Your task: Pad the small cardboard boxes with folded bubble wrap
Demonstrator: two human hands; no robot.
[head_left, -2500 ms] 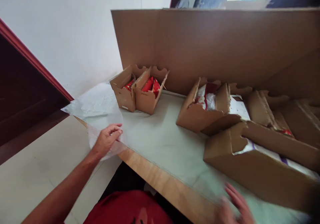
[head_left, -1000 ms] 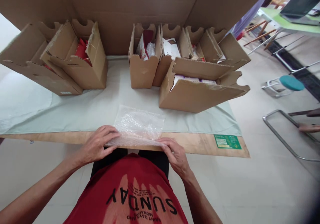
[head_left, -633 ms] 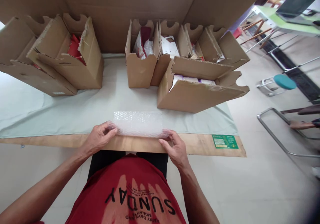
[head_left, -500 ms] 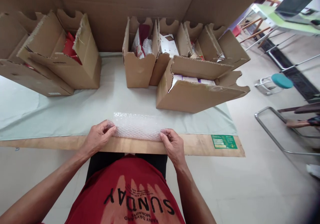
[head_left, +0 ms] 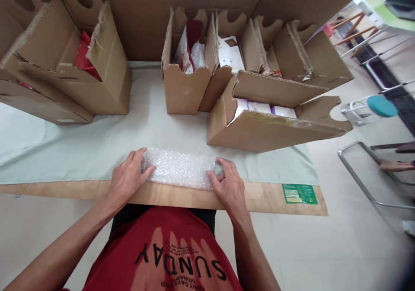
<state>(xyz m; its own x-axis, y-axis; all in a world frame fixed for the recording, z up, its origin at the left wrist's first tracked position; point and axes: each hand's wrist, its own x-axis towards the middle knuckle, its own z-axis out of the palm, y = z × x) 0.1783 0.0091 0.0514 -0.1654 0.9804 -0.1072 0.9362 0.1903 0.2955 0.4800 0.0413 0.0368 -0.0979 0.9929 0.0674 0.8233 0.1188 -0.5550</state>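
Observation:
A strip of bubble wrap (head_left: 180, 168) lies across the front of the table, over the cloth and the bare wooden edge. My left hand (head_left: 130, 174) grips its left end, thumb on the near side and fingers at the far side. At the right end, my right hand (head_left: 228, 183) holds the wrap the same way, with thumb and fingers curled round it. The wrap looks folded or layered; whether anything is inside it I cannot tell.
Cardboard bins stand along the back: one with red packets (head_left: 84, 55), one with bubble-wrapped items (head_left: 197, 55), and a long bin (head_left: 269, 129) holding white and purple boxes. A green label (head_left: 300, 194) sits on the table's right edge. A teal stool (head_left: 381, 106) stands beyond.
The bubble wrap now looks thicker and whiter, and its near edge sits a little lower in view. My fingers have spread further round its ends. The view has shifted slightly.

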